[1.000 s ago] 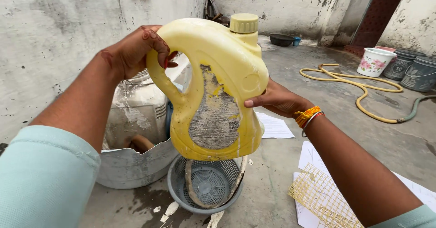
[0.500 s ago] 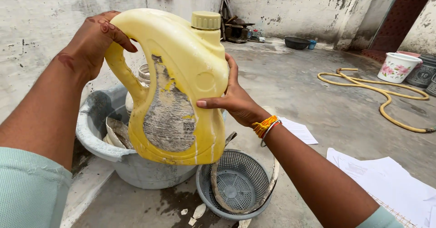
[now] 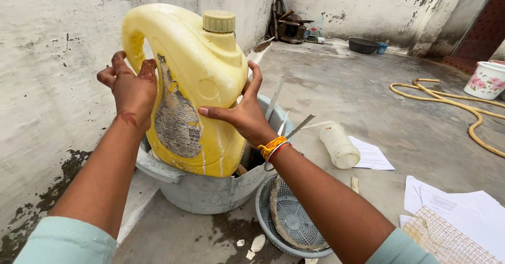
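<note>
Two hands gripping yellow jug point(image 3: 194, 90) upright between: left hand point(image 3: 131, 87) pressing handle side, right hand point(image 3: 242, 114) clasping opposite side, over grey tub point(image 3: 210, 190).

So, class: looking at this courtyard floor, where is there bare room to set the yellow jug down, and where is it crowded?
Free: the concrete floor between the clear bottle, the hose and the far dark basin. Crowded: under the yellow jug, where the grey tub and the mesh basket touch, and by the papers.

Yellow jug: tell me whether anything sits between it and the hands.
Nothing visible does. The left hand presses the yellow jug on its worn label side and the right hand grips the other side, above the grey tub.
</note>
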